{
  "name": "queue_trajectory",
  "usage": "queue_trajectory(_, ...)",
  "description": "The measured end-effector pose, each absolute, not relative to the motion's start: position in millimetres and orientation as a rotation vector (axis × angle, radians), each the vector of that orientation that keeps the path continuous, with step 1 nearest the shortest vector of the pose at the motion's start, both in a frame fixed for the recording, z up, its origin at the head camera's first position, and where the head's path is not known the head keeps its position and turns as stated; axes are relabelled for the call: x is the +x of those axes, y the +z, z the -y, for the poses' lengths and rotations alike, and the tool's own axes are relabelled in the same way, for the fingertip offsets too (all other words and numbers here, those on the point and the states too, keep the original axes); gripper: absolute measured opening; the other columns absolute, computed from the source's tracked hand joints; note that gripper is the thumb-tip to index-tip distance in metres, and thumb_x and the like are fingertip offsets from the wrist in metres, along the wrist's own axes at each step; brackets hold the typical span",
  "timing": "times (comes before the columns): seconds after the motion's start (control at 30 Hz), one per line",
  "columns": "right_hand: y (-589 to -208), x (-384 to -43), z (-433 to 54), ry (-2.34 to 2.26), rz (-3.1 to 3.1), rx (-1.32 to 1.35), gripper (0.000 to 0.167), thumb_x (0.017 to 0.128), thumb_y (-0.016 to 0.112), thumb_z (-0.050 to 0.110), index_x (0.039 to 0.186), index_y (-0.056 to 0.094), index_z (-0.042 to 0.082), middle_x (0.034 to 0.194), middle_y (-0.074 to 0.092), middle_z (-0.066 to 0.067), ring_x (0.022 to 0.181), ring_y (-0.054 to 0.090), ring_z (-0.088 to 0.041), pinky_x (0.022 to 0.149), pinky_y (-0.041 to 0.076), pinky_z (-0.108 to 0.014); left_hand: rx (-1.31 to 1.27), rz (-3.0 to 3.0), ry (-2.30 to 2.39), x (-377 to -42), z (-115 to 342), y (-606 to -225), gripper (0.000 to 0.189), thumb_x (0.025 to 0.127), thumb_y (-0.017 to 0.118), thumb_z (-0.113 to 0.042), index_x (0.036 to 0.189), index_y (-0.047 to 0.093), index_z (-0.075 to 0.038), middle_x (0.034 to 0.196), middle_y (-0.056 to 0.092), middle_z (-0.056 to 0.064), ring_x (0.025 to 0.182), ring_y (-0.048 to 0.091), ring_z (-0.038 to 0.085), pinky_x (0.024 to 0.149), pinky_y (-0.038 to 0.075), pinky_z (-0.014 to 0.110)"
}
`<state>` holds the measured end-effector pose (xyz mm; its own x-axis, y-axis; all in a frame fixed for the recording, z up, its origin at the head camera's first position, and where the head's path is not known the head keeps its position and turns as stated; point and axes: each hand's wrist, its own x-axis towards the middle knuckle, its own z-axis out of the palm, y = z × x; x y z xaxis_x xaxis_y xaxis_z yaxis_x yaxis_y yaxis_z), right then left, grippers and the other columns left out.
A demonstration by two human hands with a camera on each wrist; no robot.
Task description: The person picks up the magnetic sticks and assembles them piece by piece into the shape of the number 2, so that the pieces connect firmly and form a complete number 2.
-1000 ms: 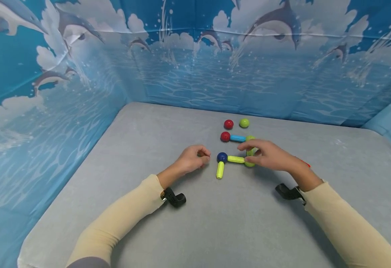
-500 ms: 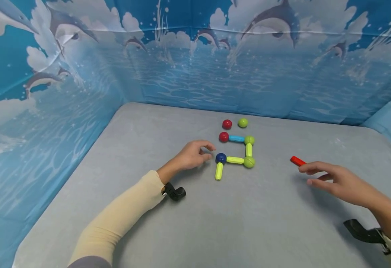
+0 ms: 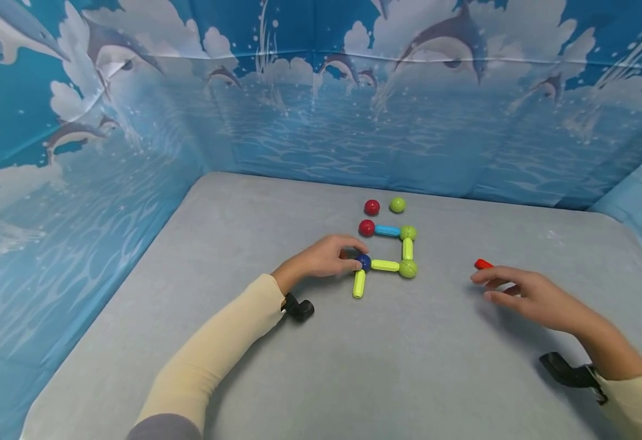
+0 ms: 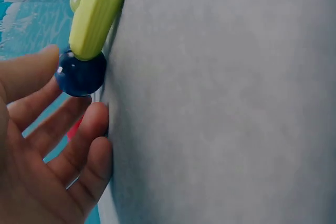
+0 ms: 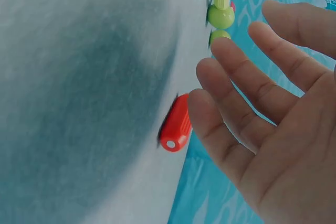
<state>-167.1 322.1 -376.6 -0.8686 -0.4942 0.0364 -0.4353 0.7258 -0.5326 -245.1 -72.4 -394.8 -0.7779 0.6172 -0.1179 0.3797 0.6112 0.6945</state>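
Note:
My left hand (image 3: 332, 255) is at a dark blue ball (image 4: 81, 74), thumb on one side and fingers curled round the other. From that ball one yellow-green magnetic rod (image 3: 359, 285) points toward me, while another yellow-green rod (image 3: 385, 266) runs right to a green ball (image 3: 408, 269). A third rod (image 3: 407, 249) links this to a second green ball (image 3: 408, 233), then a blue rod (image 3: 388, 231) ends at a red ball (image 3: 367, 228). Over at the right, my right hand (image 3: 535, 299) hovers with loosely bent fingers beside a red rod (image 5: 176, 124), partly covered in the head view.
A loose red ball (image 3: 372, 208) and a loose green ball (image 3: 397, 205) lie behind the joined pieces. The grey table (image 3: 321, 379) meets a blue dolphin-print curtain (image 3: 310, 134) at its back and left. Each wrist carries a black camera mount (image 3: 299, 310).
My right hand has left the green balls and swung right to the red rod, shifting slightly back leftward. My left hand has moved right onto the blue ball.

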Motion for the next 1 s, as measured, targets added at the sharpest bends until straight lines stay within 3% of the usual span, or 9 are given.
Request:
queue_trajectory(0.2,-377,-178,-315,-0.815,-2.806,-0.813,0.03,0.093,0.068,0.013,0.123,0.066,0.012,0.117,0.069,0.001,0.096,0.061,0.003,0.074,0.053,-0.021,0.744,-2.459,0.98,-248,71,-400,0.034,0.098,0.063,-0.022,0.132,0.065,-0.019,0.135,0.063,0.0,0.113,0.058,0.016,0.093,0.05,0.031)
queue_trajectory(0.43,-371,-188,-303,-0.78,-2.763,-0.738,0.03,0.097,0.063,0.012,0.127,0.064,0.009,0.122,0.069,-0.01,0.095,0.056,0.014,0.076,0.053,-0.022,0.704,-2.426,1.024,-251,67,-403,0.033,0.099,0.061,-0.023,0.133,0.064,-0.02,0.139,0.061,0.0,0.128,0.055,0.018,0.105,0.048,0.037)
queue_trajectory(0.57,-369,-198,-296,-0.766,-2.785,-0.729,0.029,0.097,0.062,0.013,0.125,0.065,0.009,0.121,0.07,-0.01,0.094,0.062,0.003,0.076,0.053,-0.024,0.701,-2.421,1.034,-251,68,-403,0.033,0.1,0.06,-0.023,0.133,0.064,-0.019,0.14,0.06,0.001,0.13,0.054,0.019,0.108,0.047,0.038)
queue_trajectory(0.77,-364,-222,-282,-0.731,-2.808,-0.71,0.028,0.098,0.06,0.011,0.125,0.065,0.007,0.122,0.069,-0.013,0.103,0.066,-0.024,0.084,0.056,-0.04,0.68,-2.425,1.044,-250,69,-403,0.034,0.099,0.061,-0.022,0.133,0.064,-0.02,0.143,0.058,0.002,0.132,0.054,0.021,0.11,0.045,0.039)
queue_trajectory(1.0,-364,-261,-263,-0.694,-2.873,-0.71,0.026,0.098,0.057,0.007,0.122,0.065,0.003,0.121,0.068,-0.017,0.104,0.064,-0.031,0.083,0.055,-0.047,0.656,-2.416,1.06,-250,70,-405,0.034,0.099,0.061,-0.023,0.133,0.064,-0.021,0.142,0.059,0.001,0.132,0.055,0.021,0.111,0.045,0.038)
